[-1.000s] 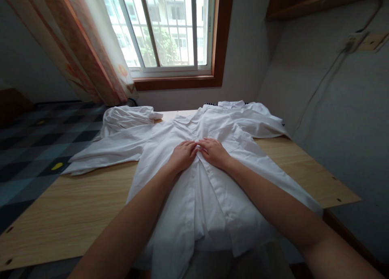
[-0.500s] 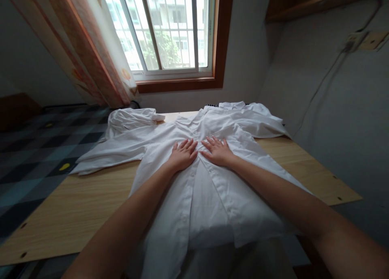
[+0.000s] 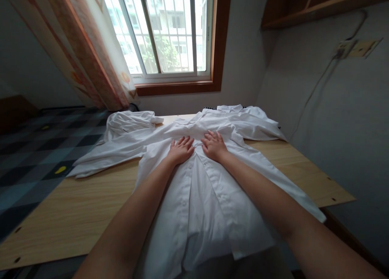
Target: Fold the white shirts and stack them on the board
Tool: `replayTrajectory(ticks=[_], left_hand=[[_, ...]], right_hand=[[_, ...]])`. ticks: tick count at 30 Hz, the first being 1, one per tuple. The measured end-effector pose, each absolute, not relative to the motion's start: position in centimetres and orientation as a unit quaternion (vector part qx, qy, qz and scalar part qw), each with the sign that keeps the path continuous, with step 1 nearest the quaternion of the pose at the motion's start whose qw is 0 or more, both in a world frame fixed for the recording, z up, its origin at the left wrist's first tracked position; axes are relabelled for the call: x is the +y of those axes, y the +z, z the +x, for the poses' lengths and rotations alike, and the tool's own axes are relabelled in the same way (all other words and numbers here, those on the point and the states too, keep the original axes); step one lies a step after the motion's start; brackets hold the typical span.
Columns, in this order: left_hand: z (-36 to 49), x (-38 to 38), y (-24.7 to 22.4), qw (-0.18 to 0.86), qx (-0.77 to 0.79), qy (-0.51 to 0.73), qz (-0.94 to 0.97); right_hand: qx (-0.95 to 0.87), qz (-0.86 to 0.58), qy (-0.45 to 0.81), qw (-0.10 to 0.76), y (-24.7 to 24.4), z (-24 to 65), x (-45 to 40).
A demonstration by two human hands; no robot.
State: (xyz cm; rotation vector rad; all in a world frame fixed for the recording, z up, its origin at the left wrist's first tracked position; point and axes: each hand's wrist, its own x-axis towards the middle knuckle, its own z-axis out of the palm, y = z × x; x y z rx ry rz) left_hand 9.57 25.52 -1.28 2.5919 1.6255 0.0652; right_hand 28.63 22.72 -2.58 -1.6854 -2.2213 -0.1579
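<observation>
A white button-up shirt (image 3: 167, 189) lies front side up, its collar toward the window and its sleeves spread to both sides. My left hand (image 3: 181, 150) rests flat on the chest of the shirt, fingers stretched out, left of the button placket. Just across the placket, my right hand (image 3: 214, 146) also lies flat on the cloth with its fingers apart. Below my hands the two front edges part into a V, and the hem hangs over the near edge of the board. Neither hand grips the fabric.
Under the shirt is a wooden board (image 3: 91, 208). A bundle of white cloth (image 3: 129, 121) sits at its far left, and more white clothing (image 3: 258, 112) at the far right. A checked bedspread (image 3: 24, 161) spreads left. A cable (image 3: 313, 90) hangs on the right wall.
My right hand has slid slightly up the shirt toward the collar. The left hand stays nearly in place. The view has shifted a little, and the shirt's lower right side lies differently.
</observation>
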Motion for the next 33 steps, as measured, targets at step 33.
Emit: replayTrajectory(ticks=[33], left_hand=[[9.9,22.3,2.7,-0.021,0.477,0.125,0.869]], right_hand=[[-0.828,-0.487,0.091,0.263,-1.4,31.8,18.8]])
